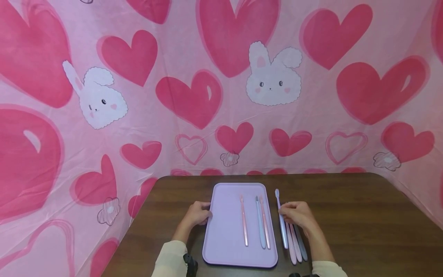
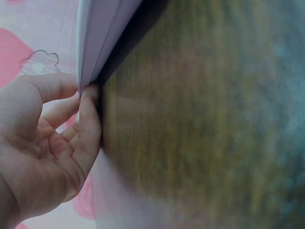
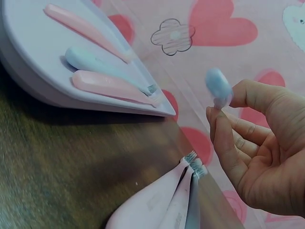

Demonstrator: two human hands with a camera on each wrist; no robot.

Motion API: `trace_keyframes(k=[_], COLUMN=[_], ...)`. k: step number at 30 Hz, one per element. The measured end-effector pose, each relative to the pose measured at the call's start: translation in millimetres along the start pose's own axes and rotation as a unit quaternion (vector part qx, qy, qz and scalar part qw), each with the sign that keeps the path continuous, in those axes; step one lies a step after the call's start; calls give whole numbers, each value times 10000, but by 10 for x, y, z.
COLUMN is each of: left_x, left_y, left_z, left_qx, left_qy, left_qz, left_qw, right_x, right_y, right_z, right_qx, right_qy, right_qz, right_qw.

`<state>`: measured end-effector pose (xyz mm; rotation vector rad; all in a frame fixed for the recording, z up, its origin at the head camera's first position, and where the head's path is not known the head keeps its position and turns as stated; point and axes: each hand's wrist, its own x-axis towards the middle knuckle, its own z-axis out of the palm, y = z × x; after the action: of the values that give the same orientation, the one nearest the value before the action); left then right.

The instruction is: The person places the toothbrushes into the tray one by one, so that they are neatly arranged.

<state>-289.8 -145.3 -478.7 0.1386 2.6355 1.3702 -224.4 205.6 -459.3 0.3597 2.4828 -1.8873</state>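
My left hand (image 1: 196,214) pinches the left rim of a lavender tray (image 1: 225,231) between thumb and fingers. Inside the tray lie a pink toothbrush (image 1: 244,223) near the middle, then a light blue toothbrush (image 1: 261,229) and another pink toothbrush (image 1: 266,227) close together on the right. Beyond the tray's right edge, my right hand (image 1: 298,212) pinches a lavender-blue toothbrush (image 3: 218,86), raised above the table in the right wrist view. Below that hand, two pale pink toothbrushes (image 1: 292,250) and a grey toothbrush (image 1: 302,246) lie side by side, their upper parts partly hidden by the hand in the head view.
A dark brown wooden table (image 1: 363,223) carries everything and extends well to the right of my right hand. Behind and to the left hangs a pink cloth (image 1: 318,92) printed with hearts and white bunnies.
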Motion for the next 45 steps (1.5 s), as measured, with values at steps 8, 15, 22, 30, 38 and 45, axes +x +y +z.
trace_keyframes(k=[8, 15, 22, 30, 38, 45], left_x=[11, 6, -5, -3, 1, 15], left_y=[-6, 0, 11, 13, 3, -4], left_z=[-4, -1, -3, -4, -2, -4], left_qx=[-39, -5, 12, 60, 58, 90], left_qy=[-14, -28, -23, -3, 3, 7], left_qz=[-45, 7, -25, -24, 4, -46], left_qw=[10000, 10000, 10000, 10000, 10000, 9999], right_x=[20, 25, 22, 32, 43, 47], right_y=[-9, -21, -37, -28, -27, -21], right_z=[41, 93, 143, 176, 220, 245], right_qx=[65, 84, 226, 206, 166, 192], right_qy=[-54, -55, -168, -307, -357, -384], right_qz=[-20, -35, -82, -164, -279, -289], right_qw=[10000, 9999, 9996, 9992, 9988, 9987])
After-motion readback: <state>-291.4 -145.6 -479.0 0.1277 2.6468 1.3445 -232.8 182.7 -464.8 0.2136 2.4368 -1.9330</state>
